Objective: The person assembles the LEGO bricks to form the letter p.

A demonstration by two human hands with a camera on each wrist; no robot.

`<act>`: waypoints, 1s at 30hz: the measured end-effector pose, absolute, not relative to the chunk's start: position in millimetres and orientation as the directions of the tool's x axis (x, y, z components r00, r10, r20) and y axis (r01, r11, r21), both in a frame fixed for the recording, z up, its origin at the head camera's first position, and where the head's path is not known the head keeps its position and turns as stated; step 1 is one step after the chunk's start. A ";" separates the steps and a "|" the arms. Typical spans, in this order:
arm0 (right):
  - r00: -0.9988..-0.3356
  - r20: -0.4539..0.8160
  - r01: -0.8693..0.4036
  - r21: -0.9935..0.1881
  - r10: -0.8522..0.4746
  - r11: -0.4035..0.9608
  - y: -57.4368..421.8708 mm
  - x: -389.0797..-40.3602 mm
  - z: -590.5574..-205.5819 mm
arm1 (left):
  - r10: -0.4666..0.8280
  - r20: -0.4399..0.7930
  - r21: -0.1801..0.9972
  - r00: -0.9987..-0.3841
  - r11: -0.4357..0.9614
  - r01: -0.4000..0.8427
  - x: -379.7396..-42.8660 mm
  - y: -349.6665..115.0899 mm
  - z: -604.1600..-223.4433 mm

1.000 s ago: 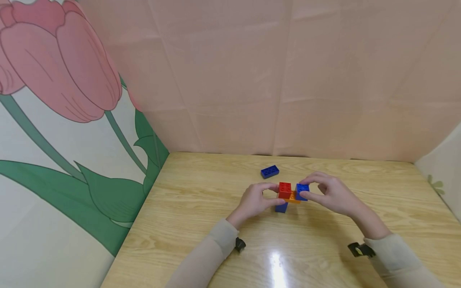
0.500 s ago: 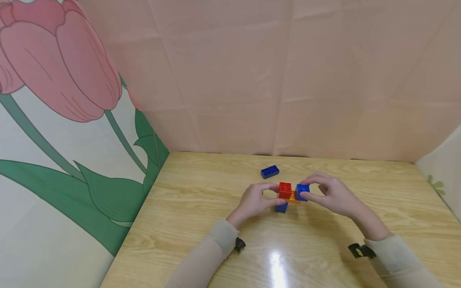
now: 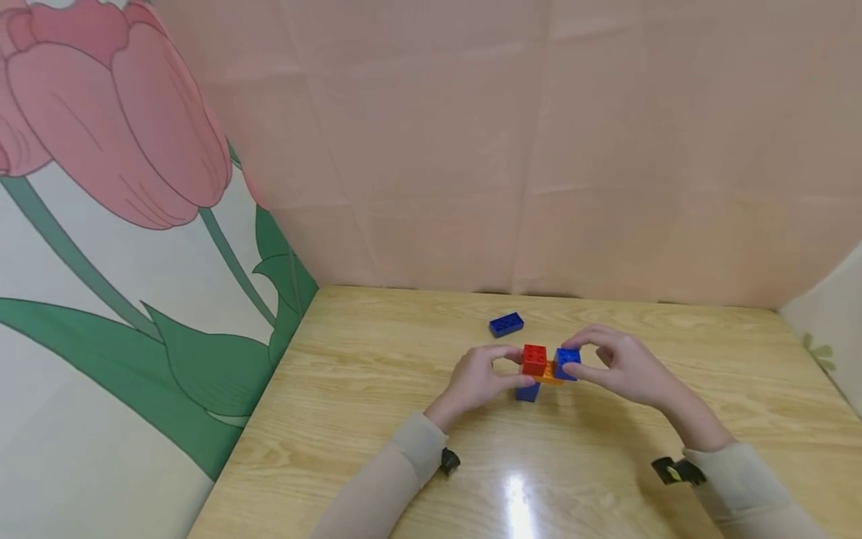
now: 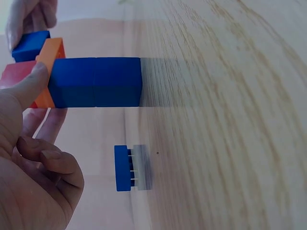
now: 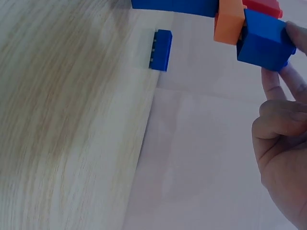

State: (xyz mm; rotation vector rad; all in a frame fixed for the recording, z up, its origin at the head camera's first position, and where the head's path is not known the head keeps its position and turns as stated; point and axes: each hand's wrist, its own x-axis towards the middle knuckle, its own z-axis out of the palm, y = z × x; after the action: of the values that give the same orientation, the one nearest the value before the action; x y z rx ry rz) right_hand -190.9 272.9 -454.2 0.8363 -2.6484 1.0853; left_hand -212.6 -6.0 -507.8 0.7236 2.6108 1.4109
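Note:
On the table stands a column of two stacked blue toy blocks point(image 4: 96, 82) with an orange block point(image 5: 229, 23) across its top. A red block point(image 3: 535, 359) sits on the left part of the orange one, above the column. My left hand point(image 3: 477, 376) grips the red block between thumb and fingers, its thumb tip reaching the orange block's edge. With thumb and fingers my right hand point(image 3: 622, 367) pinches a smaller blue block point(image 3: 567, 364) at the orange block's right end. Whether that block is pressed fully down cannot be told.
A loose blue brick point(image 3: 506, 324) lies studs up behind the structure, near the back of the wooden table point(image 3: 377, 344). A pink cloth backdrop point(image 3: 431, 172) rises along the rear edge. To the left is a panel with a tulip print point(image 3: 121, 135).
Both hands keep their hold on the blocks, with hardly any movement. The whole head view has shifted very slightly; the loose blue brick stays in place.

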 end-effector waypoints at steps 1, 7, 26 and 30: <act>-0.836 0.338 -0.543 -0.613 -0.432 0.574 273.9 -191.3 -454.6 | 0.447 0.144 0.807 -0.883 0.463 0.367 -212.7 -5.7 -508.4; -0.889 0.283 -0.446 -0.711 -0.360 0.544 281.4 -201.6 -458.5 | 0.454 0.141 0.796 -0.880 0.476 0.373 -212.4 -3.5 -509.1; -0.910 0.125 -0.360 -0.707 -0.394 0.609 269.6 -294.3 -491.8 | 0.453 0.135 0.806 -0.881 0.467 0.364 -214.1 -7.7 -506.4; -0.902 0.120 -0.372 -0.702 -0.415 0.607 261.8 -308.3 -497.2 | 0.459 0.148 0.799 -0.876 0.467 0.379 -214.8 -7.4 -507.2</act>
State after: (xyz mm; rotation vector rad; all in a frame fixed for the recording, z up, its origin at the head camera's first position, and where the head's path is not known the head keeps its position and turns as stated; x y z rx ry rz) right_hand -308.3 261.8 -497.2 0.7022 -2.8650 1.2311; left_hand -214.8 -7.4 -507.2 0.7484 2.6146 1.3893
